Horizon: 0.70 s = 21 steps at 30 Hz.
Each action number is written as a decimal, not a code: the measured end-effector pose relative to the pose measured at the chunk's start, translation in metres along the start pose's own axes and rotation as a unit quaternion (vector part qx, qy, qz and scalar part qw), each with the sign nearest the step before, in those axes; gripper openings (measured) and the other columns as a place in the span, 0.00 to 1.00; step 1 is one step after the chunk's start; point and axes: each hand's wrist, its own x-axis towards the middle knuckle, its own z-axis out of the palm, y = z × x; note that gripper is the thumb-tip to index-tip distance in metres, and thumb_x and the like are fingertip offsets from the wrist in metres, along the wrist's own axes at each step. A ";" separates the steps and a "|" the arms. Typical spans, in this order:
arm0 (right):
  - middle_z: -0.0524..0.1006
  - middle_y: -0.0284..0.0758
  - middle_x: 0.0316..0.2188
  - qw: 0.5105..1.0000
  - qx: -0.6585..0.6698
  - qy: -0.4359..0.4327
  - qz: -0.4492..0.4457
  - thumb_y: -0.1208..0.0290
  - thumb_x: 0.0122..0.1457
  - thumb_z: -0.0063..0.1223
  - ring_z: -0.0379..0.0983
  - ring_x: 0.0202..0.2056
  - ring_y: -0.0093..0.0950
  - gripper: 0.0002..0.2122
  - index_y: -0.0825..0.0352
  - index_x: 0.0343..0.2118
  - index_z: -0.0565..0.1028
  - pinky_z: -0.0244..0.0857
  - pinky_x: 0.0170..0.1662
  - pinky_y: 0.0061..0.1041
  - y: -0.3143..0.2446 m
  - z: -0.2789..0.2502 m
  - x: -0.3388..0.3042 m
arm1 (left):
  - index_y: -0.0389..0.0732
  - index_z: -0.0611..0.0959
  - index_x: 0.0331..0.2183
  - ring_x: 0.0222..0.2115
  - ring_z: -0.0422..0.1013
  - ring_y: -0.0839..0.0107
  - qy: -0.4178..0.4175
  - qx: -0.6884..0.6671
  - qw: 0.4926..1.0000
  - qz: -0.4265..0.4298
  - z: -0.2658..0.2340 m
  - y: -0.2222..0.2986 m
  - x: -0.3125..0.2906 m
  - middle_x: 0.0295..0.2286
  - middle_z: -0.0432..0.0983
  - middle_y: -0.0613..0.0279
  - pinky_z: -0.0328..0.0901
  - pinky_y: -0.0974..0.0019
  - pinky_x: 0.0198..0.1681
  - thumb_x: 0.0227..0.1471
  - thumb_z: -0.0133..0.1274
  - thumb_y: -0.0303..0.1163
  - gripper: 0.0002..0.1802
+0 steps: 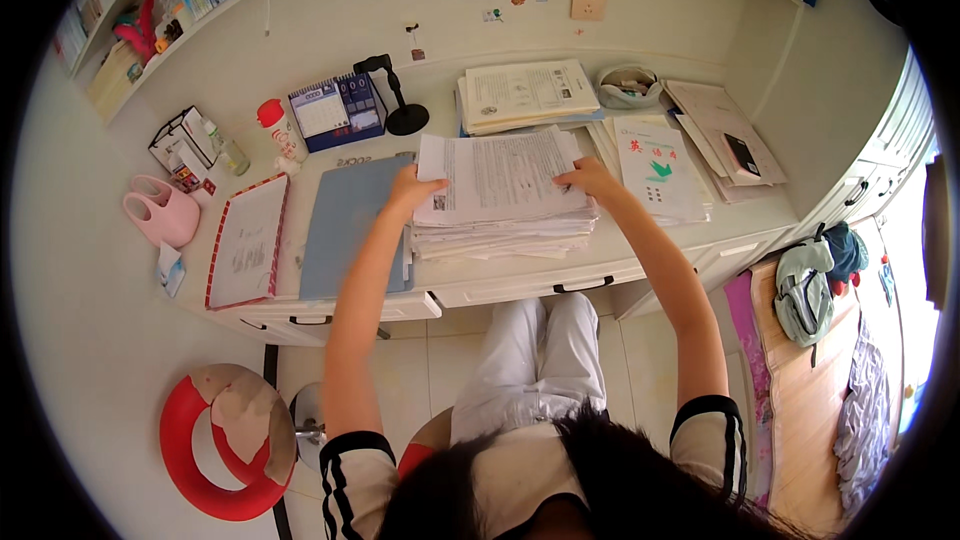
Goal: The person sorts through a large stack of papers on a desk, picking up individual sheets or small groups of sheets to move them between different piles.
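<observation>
A thick stack of printed papers (503,241) lies near the front edge of the desk. Over its top, my two hands grip a sheaf of papers (500,176) by its left and right sides. My left hand (412,188) has its thumb on the upper face, the fingers mostly hidden at the edge. On the opposite side my right hand (590,180) pinches the same way. Whether the sheaf is lifted off the stack or rests on it, I cannot tell. A blue folder (345,230) lies left of the stack, and white booklets (660,170) lie to its right.
Further back are another paper pile (530,90), a fabric pouch (628,86), a black stand (405,118), a desk calendar (335,112) and a red-capped bottle (282,130). A red-edged folder (248,240) lies left. A phone (741,154) rests on folders at right. Drawers line the desk front.
</observation>
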 end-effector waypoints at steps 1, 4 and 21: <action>0.72 0.39 0.26 0.999 -0.033 0.000 0.011 0.72 0.36 0.56 0.68 0.27 0.25 0.18 0.76 0.31 0.69 0.61 0.29 0.22 0.001 0.001 -0.002 | 0.33 0.73 0.31 0.28 0.69 0.70 0.026 0.030 0.999 0.016 -0.001 -0.007 0.001 0.28 0.72 0.56 0.63 0.70 0.30 0.30 0.57 0.27 0.20; 0.71 0.40 0.25 0.983 -0.170 0.069 -0.010 0.66 0.31 0.60 0.68 0.27 0.28 0.22 0.76 0.30 0.69 0.62 0.28 0.24 0.004 0.003 -0.008 | 0.34 0.70 0.36 0.33 0.67 0.67 0.070 0.135 0.987 0.050 0.000 -0.010 0.000 0.34 0.68 0.53 0.61 0.67 0.35 0.30 0.57 0.30 0.25; 0.57 0.42 0.47 0.803 -0.463 0.178 -0.330 0.58 0.49 0.38 0.51 0.49 0.36 0.23 0.68 0.45 0.58 0.44 0.51 0.32 0.047 0.049 -0.027 | 0.42 0.56 0.48 0.52 0.40 0.63 0.036 0.462 0.865 0.192 0.056 -0.023 -0.014 0.51 0.44 0.55 0.33 0.60 0.53 0.48 0.31 0.46 0.28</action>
